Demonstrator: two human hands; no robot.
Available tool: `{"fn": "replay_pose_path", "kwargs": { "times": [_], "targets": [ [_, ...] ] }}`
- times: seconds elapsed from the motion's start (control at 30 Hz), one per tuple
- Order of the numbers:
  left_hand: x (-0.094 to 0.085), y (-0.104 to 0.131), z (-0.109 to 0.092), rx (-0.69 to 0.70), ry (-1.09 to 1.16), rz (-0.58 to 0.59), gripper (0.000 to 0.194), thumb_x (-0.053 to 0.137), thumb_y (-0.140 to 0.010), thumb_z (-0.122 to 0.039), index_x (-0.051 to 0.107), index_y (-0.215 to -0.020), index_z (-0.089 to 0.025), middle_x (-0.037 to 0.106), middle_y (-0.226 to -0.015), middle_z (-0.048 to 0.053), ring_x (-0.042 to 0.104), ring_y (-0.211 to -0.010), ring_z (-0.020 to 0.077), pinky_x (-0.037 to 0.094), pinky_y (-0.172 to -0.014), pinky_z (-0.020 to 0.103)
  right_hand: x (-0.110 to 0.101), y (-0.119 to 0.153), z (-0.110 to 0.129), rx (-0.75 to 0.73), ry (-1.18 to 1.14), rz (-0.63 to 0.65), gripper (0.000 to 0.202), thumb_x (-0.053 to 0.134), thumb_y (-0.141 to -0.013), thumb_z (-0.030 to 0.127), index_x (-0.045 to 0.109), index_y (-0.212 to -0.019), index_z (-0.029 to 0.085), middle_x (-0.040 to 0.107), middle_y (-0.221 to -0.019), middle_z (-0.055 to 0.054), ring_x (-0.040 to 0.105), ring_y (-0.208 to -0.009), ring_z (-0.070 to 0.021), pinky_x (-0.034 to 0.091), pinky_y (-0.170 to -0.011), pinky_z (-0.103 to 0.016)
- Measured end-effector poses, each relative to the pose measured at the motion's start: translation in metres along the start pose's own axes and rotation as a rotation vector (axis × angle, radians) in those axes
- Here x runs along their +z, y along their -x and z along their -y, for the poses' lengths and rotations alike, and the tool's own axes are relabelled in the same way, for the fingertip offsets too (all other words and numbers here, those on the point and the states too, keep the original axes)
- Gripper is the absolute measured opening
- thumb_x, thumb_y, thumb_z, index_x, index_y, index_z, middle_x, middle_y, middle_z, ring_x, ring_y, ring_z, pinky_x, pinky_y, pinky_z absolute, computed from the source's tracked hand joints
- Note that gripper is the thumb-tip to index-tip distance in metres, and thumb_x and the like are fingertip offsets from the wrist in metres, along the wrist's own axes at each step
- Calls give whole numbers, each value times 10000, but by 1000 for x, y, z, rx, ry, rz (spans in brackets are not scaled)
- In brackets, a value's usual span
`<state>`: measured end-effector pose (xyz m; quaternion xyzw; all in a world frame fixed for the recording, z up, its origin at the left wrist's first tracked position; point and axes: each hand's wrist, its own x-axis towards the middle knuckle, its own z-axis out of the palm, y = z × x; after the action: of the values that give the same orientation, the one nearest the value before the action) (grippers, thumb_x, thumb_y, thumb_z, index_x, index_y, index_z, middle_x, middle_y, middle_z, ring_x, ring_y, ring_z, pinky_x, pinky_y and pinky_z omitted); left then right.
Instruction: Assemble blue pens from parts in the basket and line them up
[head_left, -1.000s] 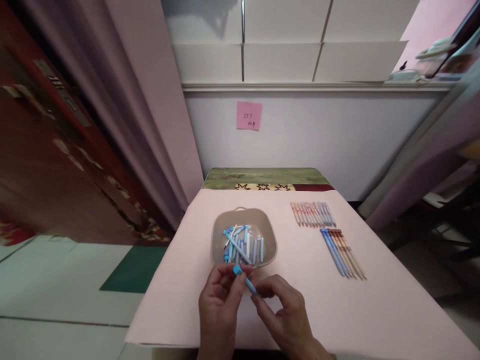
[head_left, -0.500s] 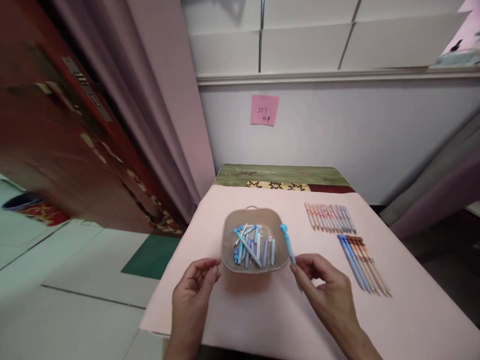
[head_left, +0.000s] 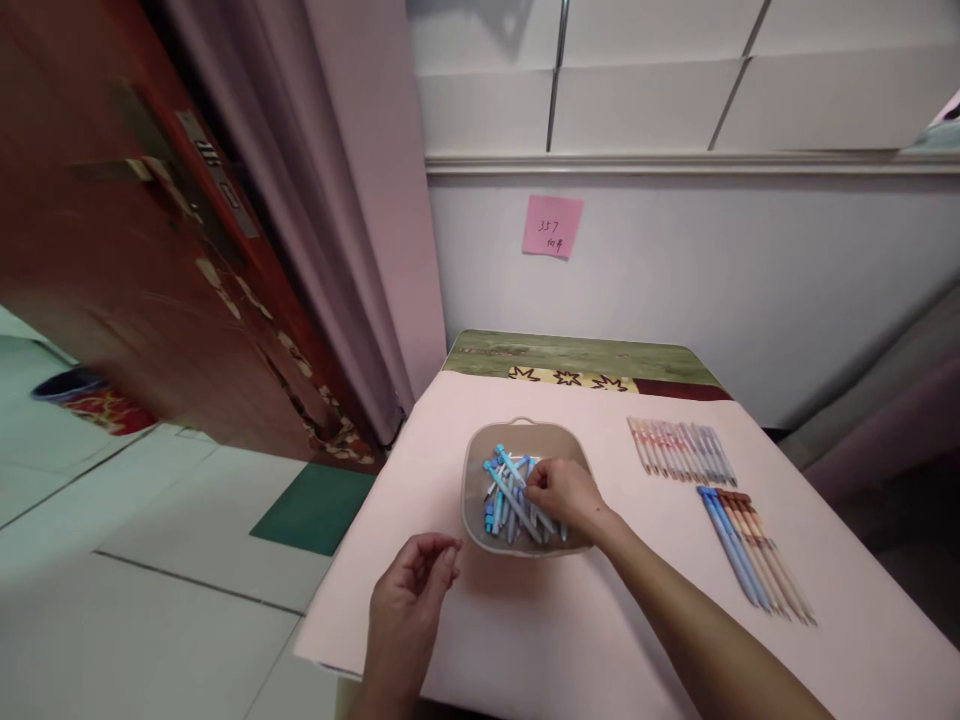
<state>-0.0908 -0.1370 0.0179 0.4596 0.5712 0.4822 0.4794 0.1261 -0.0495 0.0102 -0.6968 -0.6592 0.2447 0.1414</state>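
A beige plastic basket stands on the table, holding a jumble of blue, white and grey pens. Over its right side reaches my right hand, fingers pinched on the lower end of a blue-topped pen that slants across the pile. Part of the pile is hidden under that hand. My left hand hovers just off the basket's front left corner, fingers curled and thumb against the index finger, with nothing visible in it.
Two rows of pens lie to the right: pink to lilac pens farther back, and blue and brown-topped pens nearer. A pink cover lies on the table. A red door and a curtain are at the left.
My right hand has moved left from beside the basket to inside it, bringing the blue-topped pen over the pile. My left hand stays near the basket's left side; the view has shifted slightly.
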Motion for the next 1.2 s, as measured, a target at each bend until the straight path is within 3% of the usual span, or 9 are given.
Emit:
{"fn": "replay_pose_path", "kwargs": {
  "times": [0.23,0.47,0.73,0.93,1.07,1.2],
  "targets": [
    [-2,-4,5,-30,13,38,230,698,-722,-396,666,-796,-181,659,-721,34,567,-652,162,465,-628,244,14,-4,4,5,108,85,102,627,-715,272,727,-713,252,722,-736,-16,631,-685,-170,321,-529,-232],
    [-4,-4,5,-41,-10,33,212,687,-730,-390,657,-779,-187,659,-724,31,566,-647,159,465,-624,244,15,-4,11,-26,254,62,286,694,-679,479,726,-812,227,726,-819,-74,654,-784,-223,397,-597,-261],
    [-8,-7,16,-26,-40,78,275,660,-737,-444,647,-790,-175,647,-723,32,564,-649,162,470,-618,249,20,1,31,0,351,80,276,642,-690,278,709,-913,129,715,-934,-168,673,-873,-286,473,-673,-297],
    [-9,-5,24,11,-73,88,276,633,-756,-446,645,-794,-174,647,-719,29,564,-635,156,478,-606,252,27,-2,29,31,322,84,313,628,-666,269,707,-920,103,715,-944,-175,681,-841,-278,458,-639,-277],
    [-9,0,20,22,-103,89,267,628,-762,-440,649,-801,-176,648,-721,27,581,-656,162,490,-633,257,21,-1,30,13,294,70,219,612,-673,261,703,-828,135,724,-868,-135,677,-777,-236,407,-580,-248],
    [-10,5,15,63,-156,83,265,613,-770,-440,657,-802,-181,659,-729,32,591,-654,170,489,-628,261,-5,7,35,-16,198,-37,182,604,-681,289,671,-794,164,708,-764,-84,646,-702,-197,345,-542,-239]
  ]
}}
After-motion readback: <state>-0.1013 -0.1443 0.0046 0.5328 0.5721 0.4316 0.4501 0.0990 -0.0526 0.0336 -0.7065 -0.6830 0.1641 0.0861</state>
